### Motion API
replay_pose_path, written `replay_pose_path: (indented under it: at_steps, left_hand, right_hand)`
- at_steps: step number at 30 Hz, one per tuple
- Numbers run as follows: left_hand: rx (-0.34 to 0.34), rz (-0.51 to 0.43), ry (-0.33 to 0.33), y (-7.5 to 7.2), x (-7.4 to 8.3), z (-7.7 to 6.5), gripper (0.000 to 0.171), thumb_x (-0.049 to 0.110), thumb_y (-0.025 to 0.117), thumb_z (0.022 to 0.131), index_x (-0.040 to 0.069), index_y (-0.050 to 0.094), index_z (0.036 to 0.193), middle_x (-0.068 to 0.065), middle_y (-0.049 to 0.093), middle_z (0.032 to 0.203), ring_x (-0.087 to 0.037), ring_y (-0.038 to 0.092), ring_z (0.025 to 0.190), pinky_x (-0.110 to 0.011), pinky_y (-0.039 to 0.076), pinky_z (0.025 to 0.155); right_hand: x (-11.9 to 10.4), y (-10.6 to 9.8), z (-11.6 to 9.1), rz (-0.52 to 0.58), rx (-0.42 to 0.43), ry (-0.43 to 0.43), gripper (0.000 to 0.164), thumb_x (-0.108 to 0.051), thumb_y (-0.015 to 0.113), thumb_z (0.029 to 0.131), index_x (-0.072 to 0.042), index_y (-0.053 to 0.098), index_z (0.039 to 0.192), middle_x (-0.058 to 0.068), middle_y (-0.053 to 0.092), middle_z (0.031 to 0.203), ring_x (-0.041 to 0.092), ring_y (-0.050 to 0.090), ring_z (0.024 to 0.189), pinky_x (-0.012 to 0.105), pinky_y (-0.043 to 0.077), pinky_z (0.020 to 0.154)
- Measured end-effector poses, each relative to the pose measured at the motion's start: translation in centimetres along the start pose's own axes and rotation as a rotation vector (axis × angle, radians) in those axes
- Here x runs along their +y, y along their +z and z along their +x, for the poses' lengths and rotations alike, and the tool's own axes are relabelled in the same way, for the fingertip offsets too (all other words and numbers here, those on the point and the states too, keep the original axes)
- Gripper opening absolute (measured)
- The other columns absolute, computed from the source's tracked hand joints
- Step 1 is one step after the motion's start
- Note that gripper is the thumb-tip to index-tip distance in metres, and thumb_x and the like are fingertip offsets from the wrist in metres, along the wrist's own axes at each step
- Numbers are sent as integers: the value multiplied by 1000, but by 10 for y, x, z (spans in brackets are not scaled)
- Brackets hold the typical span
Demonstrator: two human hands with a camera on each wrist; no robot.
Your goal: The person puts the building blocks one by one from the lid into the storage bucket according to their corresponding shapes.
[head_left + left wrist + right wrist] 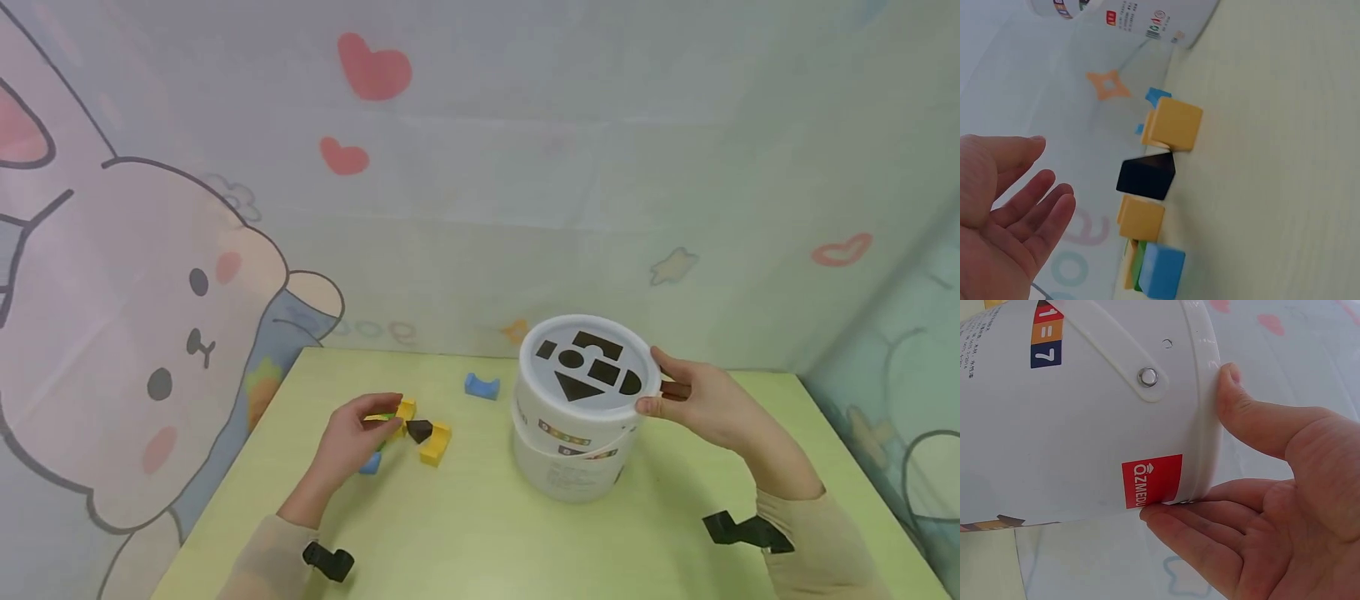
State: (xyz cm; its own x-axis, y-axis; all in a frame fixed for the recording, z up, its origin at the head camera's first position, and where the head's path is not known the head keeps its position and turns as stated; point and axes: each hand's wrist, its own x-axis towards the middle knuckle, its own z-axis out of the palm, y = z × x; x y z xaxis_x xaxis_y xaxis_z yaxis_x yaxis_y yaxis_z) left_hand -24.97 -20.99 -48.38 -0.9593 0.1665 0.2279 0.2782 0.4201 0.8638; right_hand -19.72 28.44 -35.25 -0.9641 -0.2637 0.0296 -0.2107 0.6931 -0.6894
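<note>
Your left hand [354, 435], loosely spread, hung beside the glossy black angular block [418, 431]—a brush could have displaced it; at right, your right hand [701, 402] pinched the white cylindrical plastic bucket [576, 467] by its rim [525, 358]—uneven pressure might have tipped it.

In the left wrist view, a blue, straight-edged block [1164, 272] hides most of a green block [1140, 265]. On the white cylindrical bucket [577, 417], grey print [573, 477] is too small to read.
</note>
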Motion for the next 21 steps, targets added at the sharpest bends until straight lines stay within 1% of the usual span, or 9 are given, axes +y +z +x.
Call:
replay_pose_path:
  at_steps: [3,5,8,11,13,15,18,21]
  left_hand:
    - [-30,65,39,0,-7,-1,41,3,80,96,-2,71,135,-19,71,132,-38,68,121,-47,60,97]
    - [-50,104,62,1,-11,-3,41,3,82,94,-3,71,134,-20,71,131,-38,69,117,-49,61,95]
    - [-70,148,50,6,-15,-6,40,5,84,93,-3,72,131,-19,72,128,-36,71,111,-41,62,90]
    - [-99,187,34,12,-15,-9,38,7,85,92,-2,74,127,-18,73,124,-34,71,105,-34,60,84]
    - [-118,211,51,15,-14,-9,38,6,85,91,-2,74,127,-17,73,122,-33,70,103,-33,59,81]
    - [-138,233,80,18,-12,-6,38,3,84,91,-2,74,128,-17,73,122,-33,70,103,-34,59,79]
    - [-170,278,126,20,-9,2,39,0,83,92,0,73,130,-16,73,123,-32,70,103,-34,58,77]
    - [-220,341,150,25,-6,12,37,4,80,96,1,73,132,-14,74,123,-28,69,101,-33,56,76]
  right_hand:
    - [2,2,0,0,3,5,98,-38,80,99,9,24,165,32,43,159,46,59,135,57,56,101]
    - [3,3,1,6,3,8,98,-38,80,99,8,24,165,31,45,158,45,59,135,57,56,102]
    - [4,5,3,14,0,5,97,-38,80,99,8,24,165,30,46,157,44,60,134,57,56,102]
    - [4,5,4,23,-7,-7,97,-35,80,99,9,24,164,32,46,157,44,60,133,56,56,101]
    - [4,5,5,26,-9,-17,96,-33,79,100,10,23,164,33,45,157,45,60,133,56,56,101]
    - [4,4,5,23,-8,-21,95,-32,79,100,11,23,163,33,44,157,45,60,133,56,56,101]
    - [4,3,5,24,-6,-16,95,-31,79,100,11,22,164,33,44,157,45,60,134,56,56,102]
    - [4,2,3,22,-3,-9,95,-31,79,100,11,22,164,33,44,157,44,60,133,57,55,102]
